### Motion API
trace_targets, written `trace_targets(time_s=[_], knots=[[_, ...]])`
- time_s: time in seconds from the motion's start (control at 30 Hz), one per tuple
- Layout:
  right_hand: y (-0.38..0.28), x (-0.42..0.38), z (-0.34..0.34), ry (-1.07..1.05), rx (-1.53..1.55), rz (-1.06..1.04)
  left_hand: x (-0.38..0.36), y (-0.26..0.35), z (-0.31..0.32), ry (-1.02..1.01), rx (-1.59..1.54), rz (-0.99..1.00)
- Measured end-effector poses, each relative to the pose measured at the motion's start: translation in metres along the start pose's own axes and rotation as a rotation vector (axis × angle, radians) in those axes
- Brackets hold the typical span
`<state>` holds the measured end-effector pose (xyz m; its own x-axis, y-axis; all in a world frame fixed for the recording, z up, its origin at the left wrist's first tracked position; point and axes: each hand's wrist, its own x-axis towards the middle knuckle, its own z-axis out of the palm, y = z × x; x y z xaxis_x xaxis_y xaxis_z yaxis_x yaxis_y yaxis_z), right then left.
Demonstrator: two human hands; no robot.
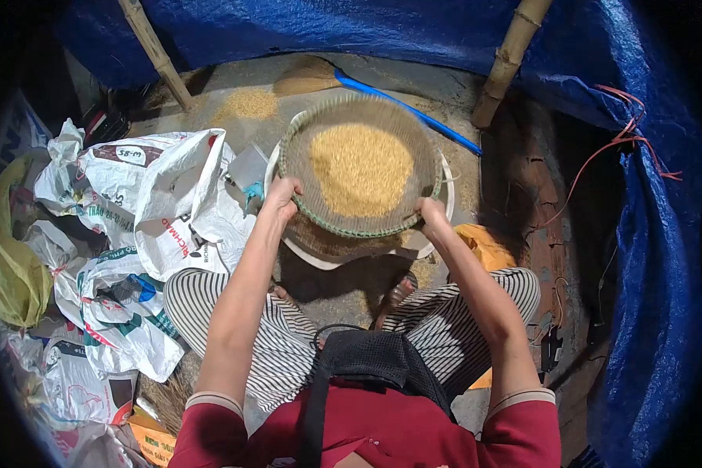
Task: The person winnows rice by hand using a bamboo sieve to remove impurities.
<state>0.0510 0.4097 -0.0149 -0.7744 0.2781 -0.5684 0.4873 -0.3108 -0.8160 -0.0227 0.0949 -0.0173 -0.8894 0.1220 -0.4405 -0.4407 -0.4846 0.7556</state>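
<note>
Both my hands grip a round woven bamboo sieve [304,187] by its green-edged rim. My left hand [282,196] closes on the near left of the rim, and my right hand [431,210] on the near right. A mound of golden grain [363,168] lies in the middle of the sieve, its outline smeared by motion. Under the sieve is a wide white basin [320,261], its pale rim showing on both sides and in front. The sieve covers most of what the basin holds.
White printed sacks [171,195] pile up at left, beside a yellow-green bag [15,249]. A broom with a blue handle [413,113] lies behind the basin. Spilled grain [248,104] dots the floor. Bamboo poles [511,58] and a blue tarp [655,273] border the space. An orange sack [483,246] sits at right.
</note>
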Motion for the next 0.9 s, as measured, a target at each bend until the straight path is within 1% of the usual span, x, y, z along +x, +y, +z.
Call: trace_targets(time_s=[0.03,0.1,0.13,0.2,0.27,0.33,0.37,0.4,0.43,0.47,0.5,0.6,0.63,0.67,0.7,0.77,0.8,0.83,0.87,0.9], knots=[[-0.008,-0.013,0.007,0.002,0.001,0.001,-0.009,0.007,0.008,-0.001,0.001,-0.002],[-0.028,-0.037,0.02,0.127,0.019,-0.235,-0.031,0.03,0.031,0.008,0.004,0.267],[-0.033,-0.038,0.021,0.127,0.017,-0.237,-0.05,0.043,0.045,-0.005,-0.033,0.291],[-0.04,-0.036,0.023,0.106,-0.023,-0.44,-0.038,0.045,0.038,-0.032,-0.015,0.307],[-0.044,-0.035,0.025,0.087,-0.05,-0.422,-0.018,0.036,0.023,-0.059,0.008,0.321],[-0.044,-0.027,0.021,0.072,-0.072,-0.412,0.005,0.016,0.012,-0.004,0.053,0.266],[-0.039,-0.015,0.017,0.071,-0.08,-0.297,0.012,0.008,0.008,-0.005,0.053,0.269],[-0.041,-0.02,0.021,0.069,-0.089,-0.177,0.006,0.005,0.011,0.009,0.001,0.235],[-0.042,-0.026,0.023,0.068,-0.088,-0.178,0.001,0.002,0.014,0.023,-0.052,0.201],[-0.042,-0.033,0.024,0.043,-0.071,-0.118,-0.004,0.003,0.015,0.034,-0.107,0.092],[-0.046,-0.045,0.028,0.02,-0.054,-0.057,-0.001,0.002,0.013,0.034,-0.105,0.09],[-0.049,-0.051,0.031,0.036,-0.016,-0.077,-0.004,0.005,0.013,-0.006,-0.132,0.05],[-0.048,-0.047,0.029,0.035,-0.016,-0.076,-0.017,0.017,0.025,-0.003,-0.081,0.16],[-0.048,-0.04,0.025,0.045,-0.061,-0.206,-0.029,0.028,0.035,0.0,-0.03,0.269],[-0.047,-0.036,0.023,0.055,-0.106,-0.335,-0.037,0.036,0.041,0.001,-0.03,0.268],[-0.051,-0.041,0.026,0.076,-0.096,-0.337,-0.044,0.047,0.048,0.089,-0.015,0.347],[-0.048,-0.037,0.025,0.088,-0.088,-0.381,-0.039,0.049,0.042,-0.038,0.02,0.338],[-0.046,-0.032,0.024,0.098,-0.079,-0.429,-0.028,0.043,0.036,-0.036,0.018,0.34],[-0.042,-0.023,0.021,0.097,-0.079,-0.43,-0.018,0.035,0.032,0.045,0.031,0.325],[-0.039,-0.018,0.021,0.074,-0.053,-0.321,-0.015,0.031,0.032,0.124,0.045,0.309]])
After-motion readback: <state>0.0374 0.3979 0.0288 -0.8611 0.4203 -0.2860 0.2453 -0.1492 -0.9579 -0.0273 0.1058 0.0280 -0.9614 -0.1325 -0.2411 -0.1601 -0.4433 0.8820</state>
